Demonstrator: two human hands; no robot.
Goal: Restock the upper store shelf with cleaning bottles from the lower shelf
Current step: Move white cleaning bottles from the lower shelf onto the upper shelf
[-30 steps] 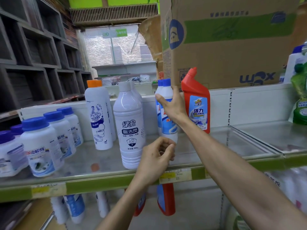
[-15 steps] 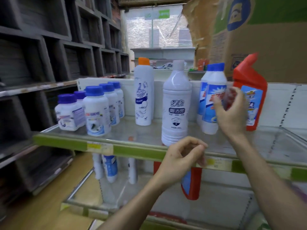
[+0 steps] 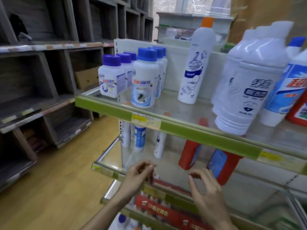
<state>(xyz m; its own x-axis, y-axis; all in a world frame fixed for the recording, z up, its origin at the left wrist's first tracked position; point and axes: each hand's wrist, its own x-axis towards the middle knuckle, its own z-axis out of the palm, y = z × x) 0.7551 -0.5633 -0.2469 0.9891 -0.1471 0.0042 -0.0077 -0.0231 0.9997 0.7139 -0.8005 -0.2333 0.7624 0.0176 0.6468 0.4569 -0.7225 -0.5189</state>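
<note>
The upper shelf (image 3: 116,110) has a green front strip and carries several blue-capped white jars (image 3: 144,80), a tall white orange-capped bottle (image 3: 194,63), a large white bottle (image 3: 240,83) and a blue-labelled bottle (image 3: 285,90). On the lower shelf (image 3: 108,170) stand white bottles (image 3: 139,138) and red bottles (image 3: 189,155). My left hand (image 3: 137,176) and my right hand (image 3: 207,191) hover in front of the lower shelf, fingers loosely curled, holding nothing. The right hand is just below a red bottle with a blue label (image 3: 221,165).
Dark wooden cubby shelving (image 3: 41,72) lines the left side of the wooden-floored aisle (image 3: 58,188). Below the hands a further shelf holds red packages (image 3: 166,211) and blue-capped bottles (image 3: 123,219). A cardboard box (image 3: 249,19) sits above at the right.
My right hand let go of the blue-labelled bottle on the upper shelf and came down. Both hands now sit low at the lower shelf, and my view has tilted downward and left.
</note>
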